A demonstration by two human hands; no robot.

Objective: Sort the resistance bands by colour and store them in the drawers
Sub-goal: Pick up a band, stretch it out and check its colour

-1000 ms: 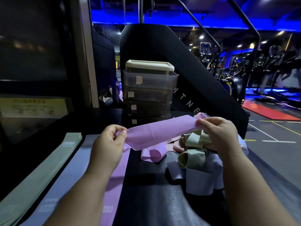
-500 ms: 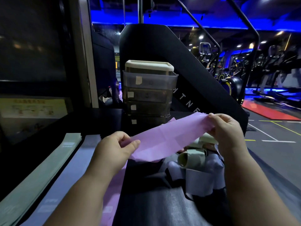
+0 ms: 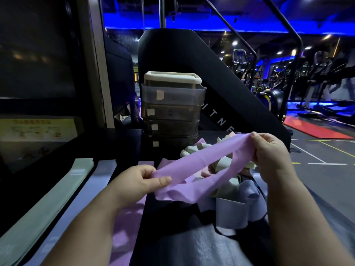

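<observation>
Nearest, three flat rows are being kept lengthwise on the left of the dark surface (image 3: pixel 192 246): green bands (image 3: pixel 48 208), grey-blue bands (image 3: pixel 82 204) and purple bands (image 3: pixel 123 233), one colour per row, probably so each lot can be lifted whole into a drawer. Just above the purple row, a purple band (image 3: pixel 201 160) is being held in the air between both hands. One end is being pinched by the left hand (image 3: pixel 138 181) between thumb and forefinger, and the other is being gripped by the curled fingers of the right hand (image 3: pixel 272 150), raised higher. The loop is being pulled taut and open, likely to take out twists before laying it flat. Below and behind it, the unsorted pile (image 3: pixel 232 214) of grey, green and pinkish bands is lying tangled, close to the right hand for easy picking. Further back, the drawer unit (image 3: pixel 172 110) is standing with its stacked drawers shut, each fronted by a small paper label (image 3: pixel 160 95), presumably a colour mark; the contents cannot be told. Gym machines are standing beyond.
</observation>
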